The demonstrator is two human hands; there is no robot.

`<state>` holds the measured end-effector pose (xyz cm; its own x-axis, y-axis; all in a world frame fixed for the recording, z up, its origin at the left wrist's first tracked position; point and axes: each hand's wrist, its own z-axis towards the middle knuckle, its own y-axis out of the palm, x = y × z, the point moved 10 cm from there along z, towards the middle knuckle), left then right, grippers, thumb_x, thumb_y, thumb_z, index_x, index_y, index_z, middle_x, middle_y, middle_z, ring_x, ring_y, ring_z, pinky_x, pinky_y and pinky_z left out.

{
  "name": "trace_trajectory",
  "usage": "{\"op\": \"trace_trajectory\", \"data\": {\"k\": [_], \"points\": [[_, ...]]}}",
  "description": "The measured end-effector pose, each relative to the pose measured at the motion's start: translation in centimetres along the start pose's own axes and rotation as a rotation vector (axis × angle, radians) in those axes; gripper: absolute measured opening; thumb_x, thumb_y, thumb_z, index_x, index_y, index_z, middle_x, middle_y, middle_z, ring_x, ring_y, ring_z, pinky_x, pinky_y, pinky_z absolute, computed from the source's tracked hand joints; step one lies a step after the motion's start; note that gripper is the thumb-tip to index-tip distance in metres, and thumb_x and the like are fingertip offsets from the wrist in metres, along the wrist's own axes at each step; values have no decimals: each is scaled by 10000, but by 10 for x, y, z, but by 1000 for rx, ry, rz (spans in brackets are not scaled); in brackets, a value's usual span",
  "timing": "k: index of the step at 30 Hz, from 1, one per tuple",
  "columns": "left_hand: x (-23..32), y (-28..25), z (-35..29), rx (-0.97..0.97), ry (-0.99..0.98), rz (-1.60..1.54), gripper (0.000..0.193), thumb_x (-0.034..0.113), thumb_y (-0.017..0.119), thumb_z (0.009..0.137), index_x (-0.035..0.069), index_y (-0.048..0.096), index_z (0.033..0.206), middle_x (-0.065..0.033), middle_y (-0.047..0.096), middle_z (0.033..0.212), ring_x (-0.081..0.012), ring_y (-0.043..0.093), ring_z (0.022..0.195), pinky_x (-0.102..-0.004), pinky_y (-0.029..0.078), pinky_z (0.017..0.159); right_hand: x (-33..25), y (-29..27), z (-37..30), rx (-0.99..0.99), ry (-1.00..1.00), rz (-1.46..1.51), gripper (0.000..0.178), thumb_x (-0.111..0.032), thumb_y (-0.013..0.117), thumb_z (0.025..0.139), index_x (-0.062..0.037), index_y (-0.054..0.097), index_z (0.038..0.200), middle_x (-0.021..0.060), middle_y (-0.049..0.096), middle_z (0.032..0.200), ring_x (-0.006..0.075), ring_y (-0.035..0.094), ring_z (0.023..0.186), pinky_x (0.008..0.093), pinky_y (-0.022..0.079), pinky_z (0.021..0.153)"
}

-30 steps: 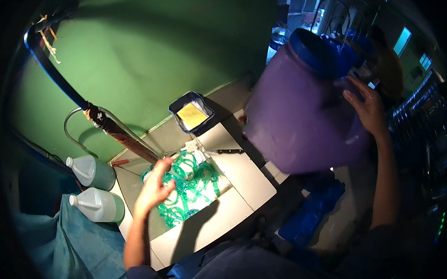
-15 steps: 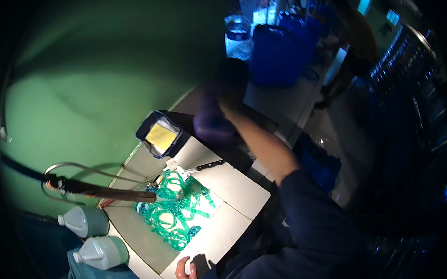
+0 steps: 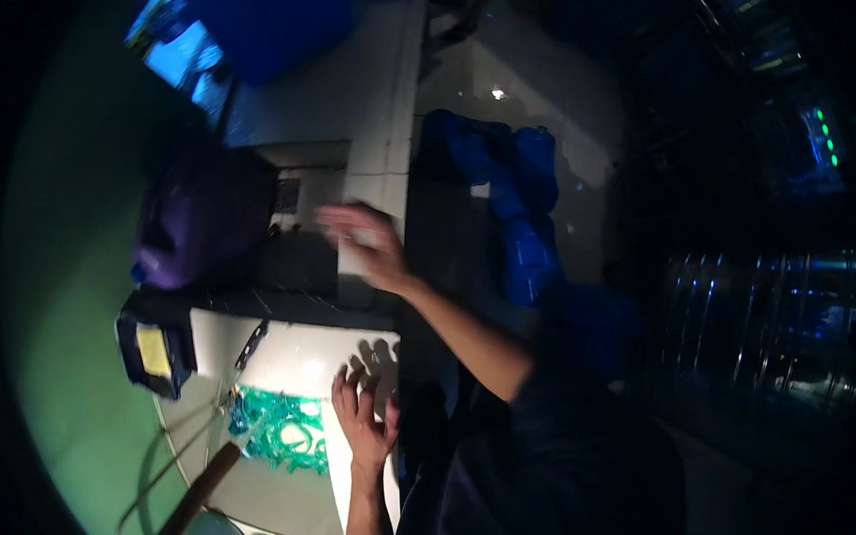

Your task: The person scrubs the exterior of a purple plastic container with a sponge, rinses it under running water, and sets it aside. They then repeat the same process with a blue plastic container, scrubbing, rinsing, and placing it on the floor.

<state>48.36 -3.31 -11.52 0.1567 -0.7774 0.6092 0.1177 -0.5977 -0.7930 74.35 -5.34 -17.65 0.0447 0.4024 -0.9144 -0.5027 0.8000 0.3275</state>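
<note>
I have the right hand (image 3: 371,246) stretched out, thumb apart from the fingers, though its fingertips are too blurred for me to tell how far they are parted. Left of it and well clear of the fingertips stands the purple jug (image 3: 195,224), a bulky, rounded plastic body in deep violet that goes nearly black away from the light; a soft sheen runs along its lower left side, and a small blue fitting (image 3: 138,275) shows at the bottom corner. Nearer to me I see the left hand (image 3: 365,421) with fingers loosely spread and a little curled over the white tiled surface (image 3: 299,352), their shadows falling just beyond the fingertips; I cannot tell whether they touch the tile. Just left of that hand lie the green plastic strips (image 3: 283,433), glossy and see-through, looped and tangled into a loose heap that glows bright under the lamp and shows pale gaps between its coils. Ahead and to the left of the same hand I make out a black-handled knife (image 3: 252,344), and farther left a dark tub (image 3: 129,358) with a flat yellow block (image 3: 153,353) inside. Off to the right of the right hand, blue containers (image 3: 527,255) sit in shadow on the floor (image 3: 584,149).
</note>
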Motion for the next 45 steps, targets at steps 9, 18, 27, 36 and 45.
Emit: {"op": "trace_trajectory", "data": {"k": [9, 18, 27, 36, 45], "points": [[0, 67, 80, 58, -11, -63, 809, 334, 680, 845, 34, 341, 1516, -262, 334, 1549, -486, 306, 1438, -632, 178, 1182, 144, -521, -341, 444, 968, -1035, 678, -228, 760, 807, -2, 496, 1389, 213, 639, 1237, 338, 586, 1209, 442, 472, 1017], [0, 70, 82, 34, 1, 190, 595, 351, 684, 755, -27, 607, 1207, -242, 561, 1336, -472, 393, 1388, -667, 182, 1163, 231, -581, -334, 653, 986, -900, 538, -247, 656, 922, 72, 499, 1325, 300, 585, 1284, 415, 591, 1183, 481, 482, 991], [-5, 64, 71, 49, -64, 114, 656, 423, 689, 841, 0, 540, 1320, -236, 482, 1427, -445, 366, 1404, -570, 224, 1202, -144, -512, -258, 468, 550, -1199, 492, -181, 796, 836, 73, 614, 1216, 240, 649, 1187, 354, 626, 1069, 477, 522, 922], [30, -87, -41, 640, -31, -293, 549, 300, 580, 969, 25, 459, 1428, -190, 440, 1484, -384, 385, 1404, -485, 307, 1167, -386, -186, -31, -251, -267, -1127, 443, -255, 703, 853, 21, 599, 1184, 149, 669, 939, 245, 642, 751, 385, 533, 687], [22, -256, -321, 1387, 36, 10, 802, 632, 443, 963, -38, 476, 1401, -259, 458, 1466, -422, 418, 1383, -529, 297, 1155, -418, 295, -140, -1272, -686, -591, 403, -310, 700, 827, 31, 640, 1035, 161, 670, 815, 256, 652, 668, 387, 528, 602]]}}
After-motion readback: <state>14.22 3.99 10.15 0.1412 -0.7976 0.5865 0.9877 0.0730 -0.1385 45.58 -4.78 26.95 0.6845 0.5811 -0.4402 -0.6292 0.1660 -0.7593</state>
